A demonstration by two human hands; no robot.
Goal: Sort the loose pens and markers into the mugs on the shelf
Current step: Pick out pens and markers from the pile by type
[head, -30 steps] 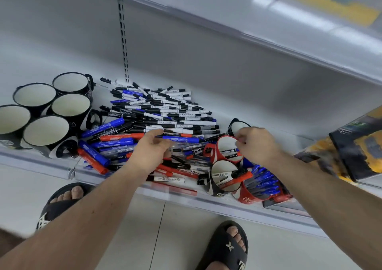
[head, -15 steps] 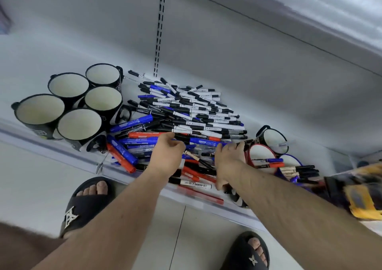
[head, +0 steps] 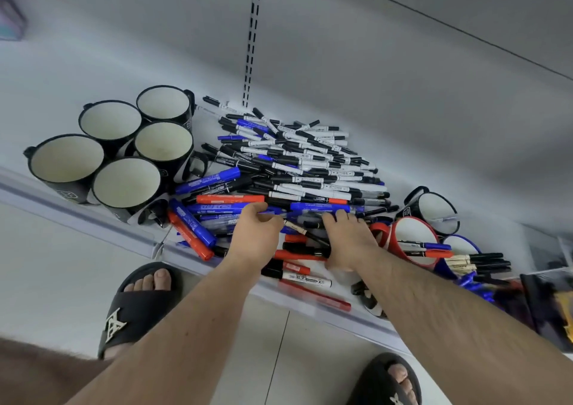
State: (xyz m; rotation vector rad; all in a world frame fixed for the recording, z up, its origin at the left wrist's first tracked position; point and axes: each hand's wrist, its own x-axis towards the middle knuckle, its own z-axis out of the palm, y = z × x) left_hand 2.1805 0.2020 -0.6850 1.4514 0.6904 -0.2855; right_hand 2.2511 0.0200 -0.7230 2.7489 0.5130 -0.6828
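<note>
A heap of pens and markers lies on the white shelf, between a cluster of five black mugs on the left and a group of mugs on the right. Most pieces in the heap lie with their long axes running left to right, the thin black-and-white pens tilted slightly so their right ends sit nearer the shelf's front. Thick blue and red markers at the front left lie slanted, near ends pointing to the front right.

The left hand reaches into the front of the heap, its grip curled over a blue marker that lies left to right. The right hand lies knuckles-up on the heap just beside it, fingers bent down among the pens; whether its grip pinches anything I cannot tell.

At the right, a red mug lies tipped, mouth toward the camera, with a few markers in it pointing right. Behind it stands a black mug, and beside it a blue mug with black pens sticking out to the right.

The shelf is pale metal with a slotted upright in the back panel. Below is a light tiled floor and two feet in black slides.
</note>
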